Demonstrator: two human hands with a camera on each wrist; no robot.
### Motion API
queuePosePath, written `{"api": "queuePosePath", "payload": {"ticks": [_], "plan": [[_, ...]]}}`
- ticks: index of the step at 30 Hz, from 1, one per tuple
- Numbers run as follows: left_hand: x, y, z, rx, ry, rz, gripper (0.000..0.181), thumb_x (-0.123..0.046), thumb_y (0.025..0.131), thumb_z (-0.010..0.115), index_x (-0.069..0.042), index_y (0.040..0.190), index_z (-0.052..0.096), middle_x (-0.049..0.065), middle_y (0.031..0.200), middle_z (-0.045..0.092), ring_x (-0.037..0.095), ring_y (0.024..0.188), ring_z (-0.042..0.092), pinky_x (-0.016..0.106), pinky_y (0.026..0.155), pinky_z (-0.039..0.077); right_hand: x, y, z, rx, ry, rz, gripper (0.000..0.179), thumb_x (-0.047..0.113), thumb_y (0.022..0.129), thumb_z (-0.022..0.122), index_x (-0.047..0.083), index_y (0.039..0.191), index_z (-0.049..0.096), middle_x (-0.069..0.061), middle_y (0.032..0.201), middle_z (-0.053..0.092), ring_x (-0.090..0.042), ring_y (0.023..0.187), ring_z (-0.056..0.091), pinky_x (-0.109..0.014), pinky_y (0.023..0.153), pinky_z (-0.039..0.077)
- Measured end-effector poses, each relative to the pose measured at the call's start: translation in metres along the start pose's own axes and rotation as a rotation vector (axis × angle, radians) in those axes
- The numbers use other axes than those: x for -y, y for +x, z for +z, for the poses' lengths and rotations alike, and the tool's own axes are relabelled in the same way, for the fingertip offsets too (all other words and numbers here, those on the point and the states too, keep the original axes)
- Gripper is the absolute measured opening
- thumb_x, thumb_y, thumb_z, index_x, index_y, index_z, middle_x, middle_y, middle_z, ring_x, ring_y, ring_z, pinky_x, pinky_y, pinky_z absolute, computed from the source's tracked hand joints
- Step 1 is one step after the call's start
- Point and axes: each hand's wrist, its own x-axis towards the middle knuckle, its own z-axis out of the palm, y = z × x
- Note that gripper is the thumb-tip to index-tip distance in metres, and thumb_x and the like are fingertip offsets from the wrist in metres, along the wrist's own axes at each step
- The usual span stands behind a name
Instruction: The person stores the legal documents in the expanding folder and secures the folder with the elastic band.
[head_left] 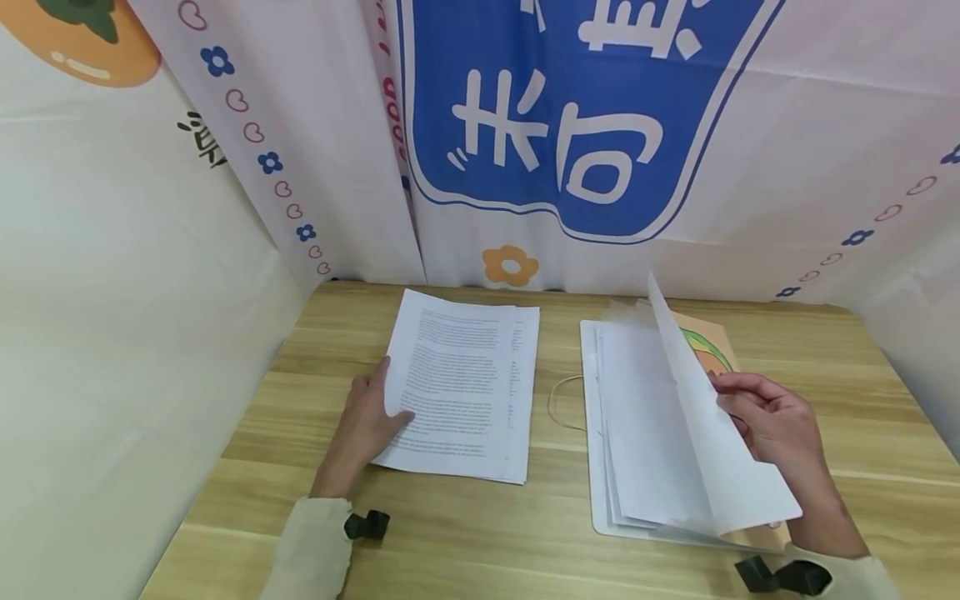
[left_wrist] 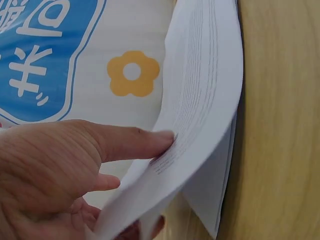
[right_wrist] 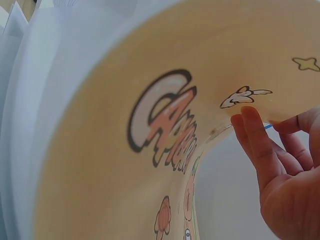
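A stack of printed sheets (head_left: 457,375) lies on the left of the table. My left hand (head_left: 369,423) grips its left edge; in the left wrist view the thumb (left_wrist: 150,142) presses the printed face, the other fingers are under the paper, and the sheets bow upward. On the right is an opened folder (head_left: 592,467) with several white sheets (head_left: 645,417) inside. My right hand (head_left: 783,425) pinches the edge of its raised cover (head_left: 708,433). Seen from the right wrist, the cover's outer face (right_wrist: 105,135) is orange with cartoon drawings and curves away from the fingertips.
A thin elastic loop (head_left: 552,402) sticks out from the folder's left edge. Wood-grain table (head_left: 450,533) lies under everything. A white printed cloth (head_left: 480,225) hangs along the back, with more pale cloth (head_left: 135,275) at the left side.
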Motion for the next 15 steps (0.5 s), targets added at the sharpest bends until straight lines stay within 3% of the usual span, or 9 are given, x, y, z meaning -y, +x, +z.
{"api": "queuePosePath", "payload": {"ticks": [3, 8, 15], "plan": [[0.0020, 0.0016, -0.0022, -0.003, 0.006, 0.013, 0.090, -0.003, 0.089, 0.076, 0.001, 0.161, 0.022, 0.035, 0.139, 0.043, 0.049, 0.128, 0.043, 0.062, 0.101, 0.041, 0.0002, -0.0003, -0.0001, 0.000, 0.005, -0.002, 0.027, -0.009, 0.095, 0.068, 0.014, 0.098, 0.081, 0.009, 0.096, 0.077, -0.005, 0.082, 0.073, -0.022, 0.065, 0.057], [0.0060, 0.0036, -0.0039, 0.013, 0.025, 0.015, 0.075, -0.005, 0.092, 0.072, 0.002, 0.156, 0.034, 0.021, 0.116, 0.055, 0.035, 0.105, 0.050, 0.050, 0.086, 0.045, -0.0003, -0.0004, 0.0002, 0.000, 0.012, -0.001, 0.026, -0.009, 0.094, 0.068, 0.014, 0.098, 0.081, 0.008, 0.096, 0.077, -0.005, 0.083, 0.073, -0.022, 0.066, 0.057], [0.0092, 0.0018, 0.0047, 0.014, 0.146, -0.012, 0.087, -0.042, 0.094, 0.075, 0.003, 0.157, 0.035, 0.032, 0.129, 0.047, 0.042, 0.112, 0.050, 0.055, 0.086, 0.049, -0.0007, -0.0007, 0.0009, -0.004, -0.002, 0.000, 0.024, -0.007, 0.094, 0.069, 0.014, 0.099, 0.081, 0.009, 0.097, 0.077, -0.006, 0.081, 0.073, -0.021, 0.062, 0.057]]}}
